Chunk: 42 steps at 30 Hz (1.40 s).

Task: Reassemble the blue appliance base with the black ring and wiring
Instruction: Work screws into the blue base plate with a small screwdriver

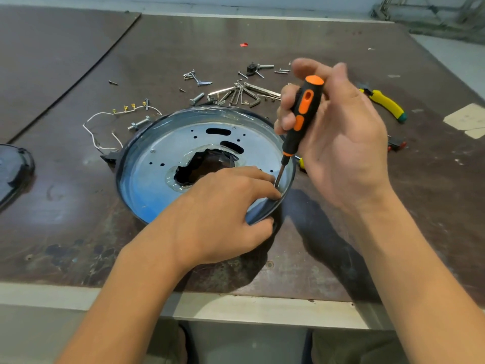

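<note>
Step in hand: judged to be driving a fastener at the rim of the blue base (157, 179). The base sits mid-worktop (65, 206), open side up, with a ragged hole at its centre. A dark band (120, 164) runs round the outer edge and is likely the black ring, so the ring looks already seated.

Left hand (223, 214) grips the near-right rim, fingers (273, 194) curled over the edge and thumb outside below it, steadying the base. Right hand (338, 143) grasps the screwdriver (301, 116) by its black-and-orange handle. The shaft is tilted down-left and the tip sits on the inner wall, just beside the left fingertips. No screw is visible at the tip; it is hidden or too small to tell.

The white wiring (105, 114) with brass terminals lies on the worktop behind-left of the base. One end runs to a black connector (111, 156) at the base's left edge, and the rest is loose. Wiring is judged not yet fitted, so the task is mid-way.

The next move calls for keeping the tip seated and square to the fastener, downward pressure while turning, and the left hand holding the base against rotation. Left fingertips are close to the blade, so a slip could jab them.

Also on the worktop: loose screws (196, 77), hex keys (244, 93), yellow pliers (385, 103) far right, and a dark part (13, 169) at the left edge.
</note>
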Motion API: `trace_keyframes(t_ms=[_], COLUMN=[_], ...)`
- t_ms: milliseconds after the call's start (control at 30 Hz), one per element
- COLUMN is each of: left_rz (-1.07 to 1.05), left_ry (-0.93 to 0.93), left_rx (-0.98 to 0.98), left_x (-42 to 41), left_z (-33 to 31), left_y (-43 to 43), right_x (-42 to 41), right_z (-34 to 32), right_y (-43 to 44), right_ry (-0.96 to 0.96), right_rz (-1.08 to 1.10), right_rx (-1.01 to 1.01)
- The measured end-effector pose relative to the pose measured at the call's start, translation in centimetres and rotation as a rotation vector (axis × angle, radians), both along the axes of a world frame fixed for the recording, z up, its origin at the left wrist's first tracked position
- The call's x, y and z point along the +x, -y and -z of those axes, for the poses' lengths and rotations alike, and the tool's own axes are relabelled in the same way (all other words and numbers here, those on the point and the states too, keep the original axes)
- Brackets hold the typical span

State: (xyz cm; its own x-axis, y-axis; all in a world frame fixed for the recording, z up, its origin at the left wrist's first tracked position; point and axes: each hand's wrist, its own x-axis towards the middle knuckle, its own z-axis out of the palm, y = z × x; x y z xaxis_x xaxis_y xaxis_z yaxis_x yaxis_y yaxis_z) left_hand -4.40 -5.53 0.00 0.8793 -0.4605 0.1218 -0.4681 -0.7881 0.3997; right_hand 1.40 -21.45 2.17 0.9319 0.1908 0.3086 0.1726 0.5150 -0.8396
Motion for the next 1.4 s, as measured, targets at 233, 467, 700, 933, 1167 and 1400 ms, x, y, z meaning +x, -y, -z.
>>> trace_keyframes(t_ms=[233,467,700,933,1167,1400], left_rz=[0.018,0.011,0.005,0.005,0.004,0.014], left_ry=[-0.014,-0.008,0.009,0.016,0.022,0.007], left_rx=[0.001,0.008,0.007,0.008,0.000,0.008], left_x=[0.0,0.0,-0.1,-0.1,-0.1,0.0], left_z=[-0.1,-0.2,-0.2,-0.3,-0.2,-0.2], left_y=[0.0,0.0,0.0,0.1,0.1,0.1], right_x=[-0.2,0.0,0.1,0.1,0.2,0.1], right_z=[0.3,0.3,0.4,0.4,0.7,1.0], right_y=[-0.8,-0.2,-0.5,-0.7,-0.6,-0.8], right_ry=[0.082,0.030,0.007,0.031,0.056,0.068], right_rz=[0.069,0.071,0.186,0.115,0.104,0.157], right_rx=[-0.111,-0.035,-0.057,-0.075,-0.080,-0.104])
